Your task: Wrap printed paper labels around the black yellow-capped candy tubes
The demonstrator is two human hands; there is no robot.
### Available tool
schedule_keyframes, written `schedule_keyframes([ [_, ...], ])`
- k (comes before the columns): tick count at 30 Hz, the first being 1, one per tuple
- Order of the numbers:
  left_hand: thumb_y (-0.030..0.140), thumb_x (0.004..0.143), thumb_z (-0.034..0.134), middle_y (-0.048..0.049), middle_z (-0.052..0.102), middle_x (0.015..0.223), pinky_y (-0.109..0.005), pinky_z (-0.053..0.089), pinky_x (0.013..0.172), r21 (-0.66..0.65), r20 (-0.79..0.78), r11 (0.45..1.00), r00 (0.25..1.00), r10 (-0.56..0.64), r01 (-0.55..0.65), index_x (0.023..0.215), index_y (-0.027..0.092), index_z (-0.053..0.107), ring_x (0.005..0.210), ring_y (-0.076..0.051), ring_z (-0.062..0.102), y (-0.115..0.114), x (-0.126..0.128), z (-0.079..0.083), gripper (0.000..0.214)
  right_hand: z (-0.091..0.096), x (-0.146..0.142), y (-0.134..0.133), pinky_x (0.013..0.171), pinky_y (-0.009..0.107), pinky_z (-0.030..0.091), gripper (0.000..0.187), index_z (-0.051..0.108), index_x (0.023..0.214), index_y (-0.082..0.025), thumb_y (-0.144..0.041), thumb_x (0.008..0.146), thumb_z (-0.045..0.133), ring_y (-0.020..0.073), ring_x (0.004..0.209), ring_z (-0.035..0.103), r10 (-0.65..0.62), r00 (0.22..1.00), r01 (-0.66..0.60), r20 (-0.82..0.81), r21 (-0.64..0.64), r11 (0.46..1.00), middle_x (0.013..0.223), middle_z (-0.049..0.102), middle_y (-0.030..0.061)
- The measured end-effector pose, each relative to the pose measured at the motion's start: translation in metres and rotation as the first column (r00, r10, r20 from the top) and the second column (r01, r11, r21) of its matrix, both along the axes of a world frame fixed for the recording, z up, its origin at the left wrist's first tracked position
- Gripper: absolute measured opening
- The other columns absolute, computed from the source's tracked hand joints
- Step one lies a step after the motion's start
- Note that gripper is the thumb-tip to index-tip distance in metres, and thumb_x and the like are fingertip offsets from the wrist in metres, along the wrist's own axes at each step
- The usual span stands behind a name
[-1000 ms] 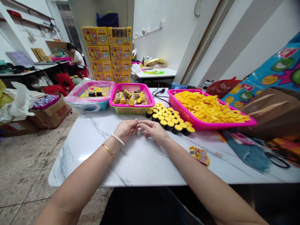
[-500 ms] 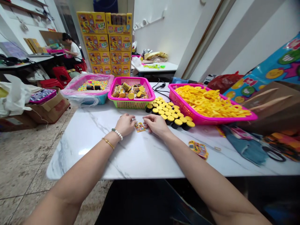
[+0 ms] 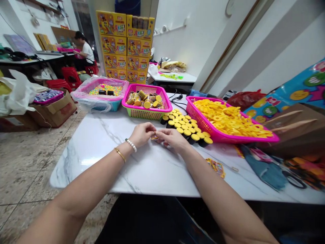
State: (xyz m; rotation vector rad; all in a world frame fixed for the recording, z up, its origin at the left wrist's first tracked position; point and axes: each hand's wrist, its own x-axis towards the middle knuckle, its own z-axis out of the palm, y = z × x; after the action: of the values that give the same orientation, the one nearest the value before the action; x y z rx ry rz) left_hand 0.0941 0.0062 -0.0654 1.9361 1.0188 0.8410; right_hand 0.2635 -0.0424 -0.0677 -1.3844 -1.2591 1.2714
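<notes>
Between both hands, above the white marbled table (image 3: 101,135), is a small yellow printed label (image 3: 154,137), mostly hidden by fingers. My left hand (image 3: 142,134) pinches its left side with thumb and forefinger. My right hand (image 3: 173,139) is closed on the other side, its fingertips close to the left ones. Just beyond my right hand stand several small black cups with yellow lids (image 3: 186,128) in tight rows. A loose pile of similar printed labels (image 3: 216,167) lies beside my right forearm.
Along the back stand a plastic-lined basket of colourful pellets (image 3: 105,88), a pink basket of filled small jars (image 3: 146,100) and a pink tray of yellow ring pieces (image 3: 230,117). Scissors (image 3: 294,179) and blue cloth (image 3: 264,169) lie right. Yellow cartons (image 3: 127,47) rise behind; a person (image 3: 85,52) sits far left.
The label lay flat on the table between my hands; now my fingers hold it up and cover most of it. My hands have come together. The view has shifted slightly left.
</notes>
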Motion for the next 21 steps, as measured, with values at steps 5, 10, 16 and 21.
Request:
schedule_keyframes([
  [5, 0.008, 0.072, 0.065, -0.0039, 0.070, 0.094, -0.022, 0.048, 0.062, -0.032, 0.044, 0.997, 0.997, 0.070, -0.069, 0.109, 0.016, 0.063, 0.066, -0.010, 0.061, -0.003, 0.001, 0.003, 0.037, 0.003, -0.006, -0.003, 0.040, 0.016, 0.038, 0.039, 0.072, 0.082, -0.014, -0.046, 0.063, 0.082, 0.0103, 0.058, 0.060, -0.020, 0.984, 0.016, -0.177, -0.023, 1.000, 0.078, 0.073, 0.0072],
  [10, 0.017, 0.078, 0.065, -0.0055, 0.069, 0.098, -0.021, 0.045, 0.059, -0.039, 0.120, 0.987, 0.980, 0.158, -0.154, 0.117, 0.016, 0.057, 0.061, -0.008, 0.058, -0.011, 0.004, 0.010, 0.040, -0.007, -0.010, 0.003, 0.037, 0.018, 0.033, 0.040, 0.064, 0.068, -0.016, -0.052, 0.064, 0.080, 0.0066, 0.042, 0.046, -0.143, 0.983, 0.154, -0.119, 0.086, 0.984, 0.054, 0.061, -0.0009],
  [16, 0.039, 0.084, 0.059, -0.0004, 0.061, 0.061, -0.023, 0.038, 0.056, -0.020, 0.215, 0.942, 0.918, 0.332, -0.336, 0.070, 0.016, 0.066, 0.059, -0.012, 0.053, -0.021, 0.003, 0.026, 0.028, -0.009, -0.007, 0.005, 0.043, 0.021, 0.037, 0.047, 0.064, 0.069, -0.016, -0.063, 0.072, 0.070, 0.0084, 0.045, 0.046, -0.231, 0.967, 0.250, -0.104, 0.243, 0.937, 0.054, 0.060, -0.0001],
  [21, 0.041, 0.081, 0.061, -0.0024, 0.066, 0.061, -0.023, 0.035, 0.052, -0.148, 0.222, 0.949, 0.926, 0.305, -0.277, 0.070, 0.015, 0.074, 0.061, -0.014, 0.057, -0.025, 0.006, 0.023, 0.031, -0.006, -0.007, 0.004, 0.045, 0.022, 0.037, 0.044, 0.063, 0.069, -0.018, -0.061, 0.074, 0.069, 0.0089, 0.046, 0.046, -0.244, 0.963, 0.268, -0.117, 0.306, 0.913, 0.054, 0.058, -0.0014],
])
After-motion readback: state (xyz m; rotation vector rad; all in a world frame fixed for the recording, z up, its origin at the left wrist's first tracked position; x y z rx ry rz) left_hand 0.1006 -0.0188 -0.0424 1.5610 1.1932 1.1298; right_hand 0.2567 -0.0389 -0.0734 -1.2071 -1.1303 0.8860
